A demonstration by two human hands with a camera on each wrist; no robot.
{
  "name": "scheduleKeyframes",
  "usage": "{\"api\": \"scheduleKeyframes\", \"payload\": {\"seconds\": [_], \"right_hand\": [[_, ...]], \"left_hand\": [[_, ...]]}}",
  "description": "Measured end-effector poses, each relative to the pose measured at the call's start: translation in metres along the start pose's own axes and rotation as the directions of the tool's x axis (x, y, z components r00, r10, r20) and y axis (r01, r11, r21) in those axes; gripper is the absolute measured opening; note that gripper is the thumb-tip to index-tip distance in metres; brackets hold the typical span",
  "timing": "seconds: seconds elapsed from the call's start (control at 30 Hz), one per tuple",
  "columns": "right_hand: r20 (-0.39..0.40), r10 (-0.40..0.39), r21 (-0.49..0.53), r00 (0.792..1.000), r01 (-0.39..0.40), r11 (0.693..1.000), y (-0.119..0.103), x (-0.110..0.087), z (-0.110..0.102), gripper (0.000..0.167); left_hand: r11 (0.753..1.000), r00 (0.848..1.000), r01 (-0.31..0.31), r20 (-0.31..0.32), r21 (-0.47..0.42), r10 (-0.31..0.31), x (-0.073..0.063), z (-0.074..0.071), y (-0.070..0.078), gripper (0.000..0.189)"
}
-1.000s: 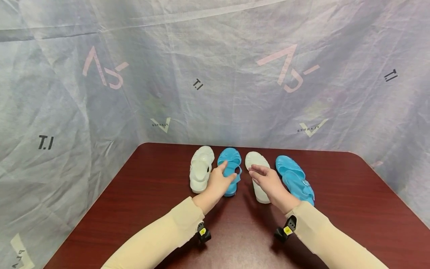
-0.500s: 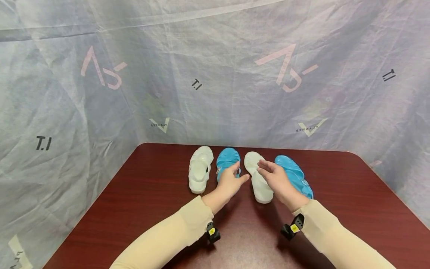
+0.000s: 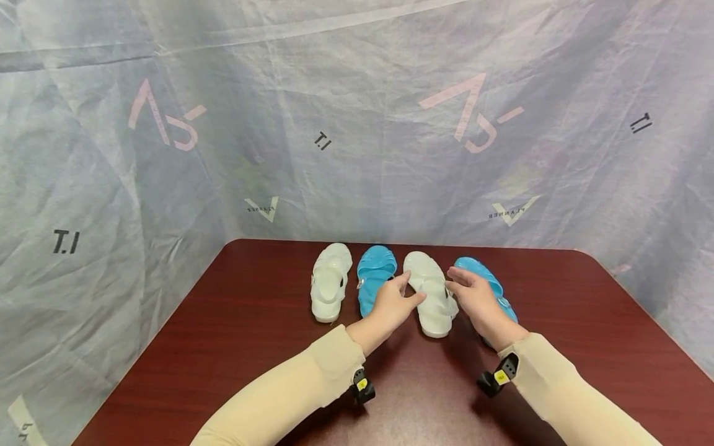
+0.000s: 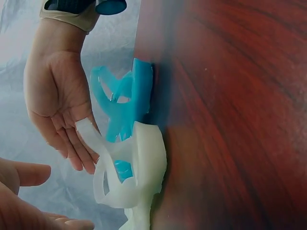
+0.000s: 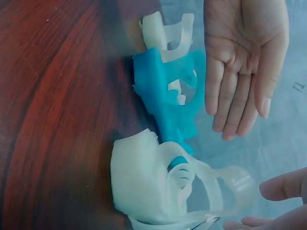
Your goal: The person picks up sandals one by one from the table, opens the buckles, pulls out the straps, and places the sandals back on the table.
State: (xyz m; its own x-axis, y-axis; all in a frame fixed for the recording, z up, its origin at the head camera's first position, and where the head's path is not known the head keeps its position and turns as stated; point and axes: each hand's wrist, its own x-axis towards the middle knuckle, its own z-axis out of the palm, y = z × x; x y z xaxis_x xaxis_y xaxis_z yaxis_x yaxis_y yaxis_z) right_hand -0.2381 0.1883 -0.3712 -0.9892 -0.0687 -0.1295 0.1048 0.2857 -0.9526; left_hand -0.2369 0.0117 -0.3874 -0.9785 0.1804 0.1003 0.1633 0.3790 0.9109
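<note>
In the head view two white and two blue sandals lie in a row, colours alternating. My left hand (image 3: 390, 305) hovers between the left blue sandal (image 3: 375, 266) and the right white sandal (image 3: 434, 310), fingers apart. On that white sandal's other side, my right hand (image 3: 478, 300) is held up with straightish fingers, partly covering the right blue sandal (image 3: 468, 267). Both hands hold nothing. The left wrist view has the right white sandal (image 4: 149, 155) between my hands, its strap raised. The left white sandal (image 3: 330, 282) is farthest from my right hand.
The sandals lie toward the far side of a dark red wooden table (image 3: 234, 334). Behind it hangs a grey printed cloth (image 3: 357, 124), which also runs along the left and right sides. A black wrist camera (image 3: 362, 387) is strapped to each sleeve.
Both hands have moved to the right, staying apart. My left hand has passed from the left blue sandal toward the right white one; my right hand has uncovered that white sandal. The sandals stay put.
</note>
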Motion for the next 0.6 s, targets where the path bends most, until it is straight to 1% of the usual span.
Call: {"api": "scheduleKeyframes", "payload": {"seconds": [0.07, 0.2, 0.27, 0.4, 0.6], "right_hand": [[-0.002, 0.009, -0.003, 1.000, -0.009, 1.000, 0.002, 0.000, -0.001, 0.057], [0.004, 0.030, -0.007, 1.000, -0.030, 1.000, 0.006, 0.000, -0.002, 0.059], [0.008, 0.041, 0.006, 0.999, -0.041, 0.999, 0.008, -0.001, -0.002, 0.060], [0.017, 0.049, 0.025, 0.999, -0.050, 0.998, 0.012, -0.001, -0.003, 0.062], [0.051, 0.061, 0.052, 0.997, -0.064, 0.997, 0.018, -0.002, -0.003, 0.061]], "left_hand": [[1.000, 1.000, 0.013, 0.012, 0.013, -0.013, 0.001, 0.003, 0.000, 0.062], [0.997, 0.998, 0.060, 0.025, 0.046, -0.062, 0.002, 0.008, -0.001, 0.065], [0.995, 0.995, 0.094, 0.036, 0.030, -0.095, 0.002, 0.012, -0.002, 0.066], [0.992, 0.991, 0.123, 0.050, -0.003, -0.122, 0.004, 0.019, -0.006, 0.067], [0.990, 0.989, 0.143, 0.044, -0.002, -0.143, 0.006, 0.027, -0.011, 0.066]]}}
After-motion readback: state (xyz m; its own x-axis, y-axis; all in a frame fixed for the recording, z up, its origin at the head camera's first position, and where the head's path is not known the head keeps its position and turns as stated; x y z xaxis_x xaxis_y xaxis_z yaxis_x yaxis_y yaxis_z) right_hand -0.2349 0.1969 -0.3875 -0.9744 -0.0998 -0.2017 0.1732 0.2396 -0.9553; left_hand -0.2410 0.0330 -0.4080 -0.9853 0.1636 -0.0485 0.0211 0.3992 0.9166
